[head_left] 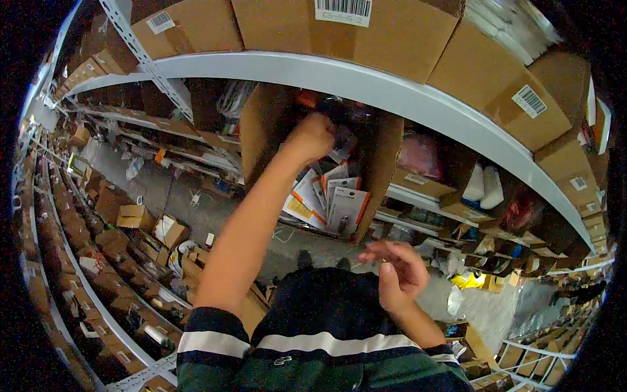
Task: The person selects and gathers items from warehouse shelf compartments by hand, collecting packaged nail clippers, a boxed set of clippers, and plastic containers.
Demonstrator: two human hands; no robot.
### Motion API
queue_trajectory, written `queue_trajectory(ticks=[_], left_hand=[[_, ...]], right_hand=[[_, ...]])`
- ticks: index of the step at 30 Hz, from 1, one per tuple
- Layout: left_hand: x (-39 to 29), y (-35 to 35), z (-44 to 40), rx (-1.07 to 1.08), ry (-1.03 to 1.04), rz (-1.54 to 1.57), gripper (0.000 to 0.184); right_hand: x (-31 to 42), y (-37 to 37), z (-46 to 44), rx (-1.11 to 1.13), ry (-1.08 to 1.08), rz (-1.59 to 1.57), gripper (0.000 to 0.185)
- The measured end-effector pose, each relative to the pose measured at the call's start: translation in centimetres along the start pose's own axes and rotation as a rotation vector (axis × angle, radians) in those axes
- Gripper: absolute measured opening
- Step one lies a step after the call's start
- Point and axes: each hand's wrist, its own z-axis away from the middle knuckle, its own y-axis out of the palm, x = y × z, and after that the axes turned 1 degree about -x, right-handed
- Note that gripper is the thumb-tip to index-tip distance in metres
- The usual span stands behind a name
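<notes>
My left hand (pixel 315 137) reaches into an open cardboard box (pixel 257 134) on the shelf. Its fingers are bent down at a clear plastic packet (pixel 344 144), and their tips are hidden, so what they hold cannot be made out. Below that hand, inside the box, several white packets with orange edges (pixel 346 208) lie fanned out. Darker wrapped items (pixel 336 108) sit deeper in the box. My right hand (pixel 400 273) hangs in front of the box, to its lower right, with its fingers loosely curled and apart and nothing in them.
A white shelf beam (pixel 294 65) runs just above the box, with labelled cartons (pixel 339 32) over it. To the right is a bin with pink wrapped goods (pixel 418 157). Opened cartons (pixel 134 217) stand on the floor at the left. A yellow bag (pixel 469 281) lies at the lower right.
</notes>
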Motion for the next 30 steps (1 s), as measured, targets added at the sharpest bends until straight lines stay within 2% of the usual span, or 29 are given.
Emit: queue_trajectory(ticks=[2,3,5,6,8,9,11,12,13,15,17,20,21,23,24,26,30], left_hand=[[0.3,1.7,-1.0,-0.201,-0.058,0.004,0.028],[0.5,2.3,-1.6,-0.199,-0.058,0.005,0.028],[1.4,3.2,-3.2,-0.064,-0.072,-0.004,0.034],[2.2,4.3,-4.0,-0.061,-0.07,-0.005,0.034],[3.7,6.0,-5.2,0.087,-0.116,0.233,0.039],[2.5,5.1,-4.4,0.091,-0.113,0.232,0.039],[-1.0,2.1,-1.7,0.27,-0.008,-0.034,0.039],[-0.5,2.3,-2.1,0.276,-0.006,-0.033,0.039],[-0.2,2.4,-2.6,0.317,0.188,-0.023,0.039],[0.1,2.7,-2.8,0.353,0.381,-0.01,0.039],[-2.2,1.7,-1.2,0.229,0.183,-0.195,0.04],[-3.8,0.1,-0.3,0.315,0.154,-0.24,0.04],[-2.3,1.2,-1.0,0.318,0.157,-0.241,0.04],[0.9,3.9,-2.1,0.244,0.173,-0.048,0.04],[0.8,3.7,-1.8,0.219,0.178,0.015,0.04],[0.6,3.2,-1.0,0.171,0.321,-0.056,0.041],[-1.2,2.0,-0.4,0.154,0.342,0.034,0.042]], right_hand=[[0.1,0.0,0.0,-0.029,0.01,0.016,0.028],[0.1,-0.1,0.0,-0.03,0.011,0.017,0.028],[0.1,-0.2,0.0,-0.088,0.028,0.019,0.025],[0.0,-0.4,0.0,-0.091,0.029,0.02,0.025],[-0.2,-0.8,-0.1,-0.078,-0.01,0.109,0.024],[-0.3,-0.9,-0.1,-0.082,-0.009,0.112,0.024],[-0.4,-1.0,-0.1,-0.119,-0.017,0.111,0.024],[-0.4,-1.0,-0.1,-0.124,-0.013,0.114,0.024],[-0.4,-1.0,-0.1,-0.137,0.001,0.104,0.024],[-0.5,-1.0,-0.2,-0.144,0.015,0.093,0.024],[-0.7,-1.1,-0.2,-0.126,-0.005,0.126,0.022],[-0.7,-1.1,-0.3,-0.12,0.032,0.112,0.02],[-0.9,-1.3,-0.2,-0.123,0.033,0.114,0.02],[-1.4,-1.8,0.1,-0.003,0.0,0.201,0.022],[-1.3,-1.8,0.1,-0.003,0.001,0.2,0.022],[-1.2,-1.7,-0.1,0.019,0.018,0.254,0.021],[-1.2,-1.1,-0.5,0.008,0.003,0.195,0.022]])
